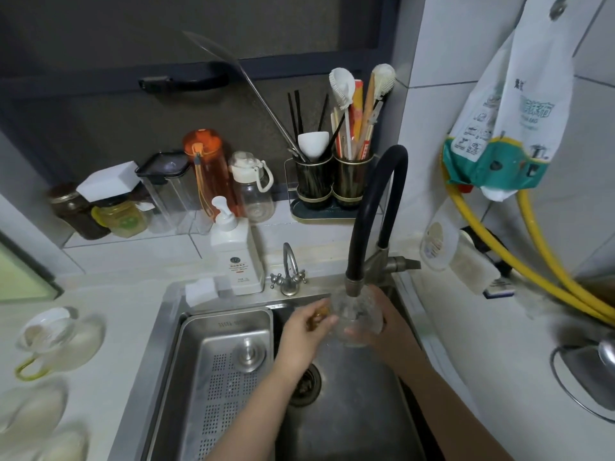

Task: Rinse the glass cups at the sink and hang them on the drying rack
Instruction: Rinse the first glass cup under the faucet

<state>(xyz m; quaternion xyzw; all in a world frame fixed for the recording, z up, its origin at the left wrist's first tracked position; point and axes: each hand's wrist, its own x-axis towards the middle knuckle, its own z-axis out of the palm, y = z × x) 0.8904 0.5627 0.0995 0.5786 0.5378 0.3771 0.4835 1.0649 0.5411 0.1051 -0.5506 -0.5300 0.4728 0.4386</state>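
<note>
Much of the glass cup (357,319) is hard to read: it is clear, blurred, and its rim sits right at the nozzle of the black faucet hose (376,207), so where glass ends and water begins cannot be told. It is held over the sink (349,410), just under that nozzle. The right hand (382,322) is largely hidden behind the cup, its fingers wrapped round the far side and base in a firm hold. The left hand (307,327) is beside the cup, fingers curled and pinched on something small and brownish; what that is cannot be made out. On the counter at the left, more glass cups (50,337) lie smeared by the lens edge, one with a yellow-green handle, the lowest ones cut off by the frame. A perforated steel tray (226,371) fills the sink's left half.
</note>
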